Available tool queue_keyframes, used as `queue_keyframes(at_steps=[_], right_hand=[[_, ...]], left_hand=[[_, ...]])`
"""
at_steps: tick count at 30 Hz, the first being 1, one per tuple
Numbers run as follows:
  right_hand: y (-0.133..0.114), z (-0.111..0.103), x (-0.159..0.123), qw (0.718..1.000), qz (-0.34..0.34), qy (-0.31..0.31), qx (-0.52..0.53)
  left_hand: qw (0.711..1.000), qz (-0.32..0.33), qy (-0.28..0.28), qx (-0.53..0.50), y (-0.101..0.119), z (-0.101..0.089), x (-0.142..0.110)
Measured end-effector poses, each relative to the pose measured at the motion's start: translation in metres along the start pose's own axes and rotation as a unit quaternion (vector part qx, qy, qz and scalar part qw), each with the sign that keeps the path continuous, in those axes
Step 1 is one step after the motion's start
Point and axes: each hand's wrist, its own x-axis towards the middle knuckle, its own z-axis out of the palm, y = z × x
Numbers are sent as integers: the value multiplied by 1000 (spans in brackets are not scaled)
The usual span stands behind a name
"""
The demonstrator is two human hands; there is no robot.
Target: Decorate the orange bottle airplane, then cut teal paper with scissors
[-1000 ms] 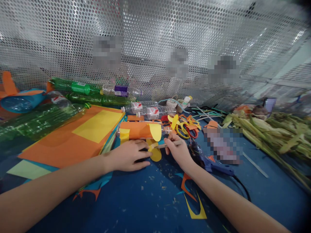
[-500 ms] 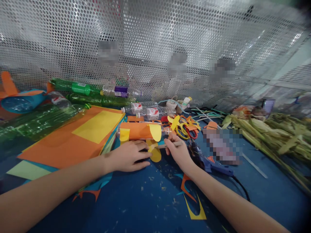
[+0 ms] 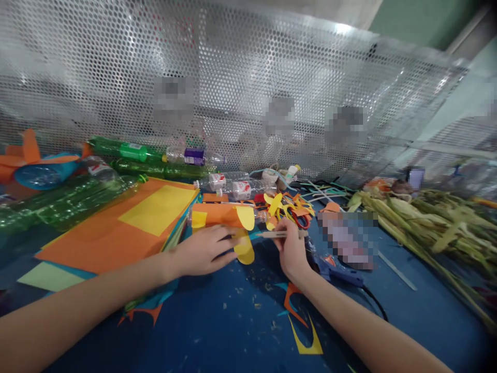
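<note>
My left hand (image 3: pixel 204 251) lies flat with its fingers apart, the tips on or beside a yellow paper shape with rounded ends (image 3: pixel 244 248). My right hand (image 3: pixel 292 251) is closed around a slim beige pen-shaped tool (image 3: pixel 277 234); its narrow end points left toward the yellow paper, with a gap between them. I cannot make out its exact kind. Just beyond both hands lies a plastic bottle wrapped in orange paper (image 3: pixel 219 213), with yellow pieces on it and its neck to the right. A bit of blue paper shows near the tool's tip.
Orange and yellow paper sheets (image 3: pixel 93 243) are stacked at left, with green bottles (image 3: pixel 73 202) behind. Scissors (image 3: pixel 301 220) and a blue glue gun (image 3: pixel 341 274) with a cord lie by my right arm. Paper scraps (image 3: pixel 308 344) sit in front; dry husks (image 3: pixel 419 228) are at right.
My right hand has moved right, drawing the tool's tip away from the yellow paper. My left hand stays by the paper. The camera view has tilted up slightly.
</note>
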Motion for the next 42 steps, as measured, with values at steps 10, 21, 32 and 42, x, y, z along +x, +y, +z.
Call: queue_keyframes(at_steps=[10,21,32,42], right_hand=[[-9,-2,-18,991,-73,-112,18],[-9,-3,-15,988,-121,-97,-1],[-5,-4,-24,979,-109,-171,25],[-14,-7,-28,931,-327,-116,-108]], left_hand=[[966,-161,203,-14,-46,-66,7],[780,-274,-107,-552,-106,-44,-21],[812,-297,-117,-488,-102,-41,-20],[665,-397,25,-632,-89,-14,-12]])
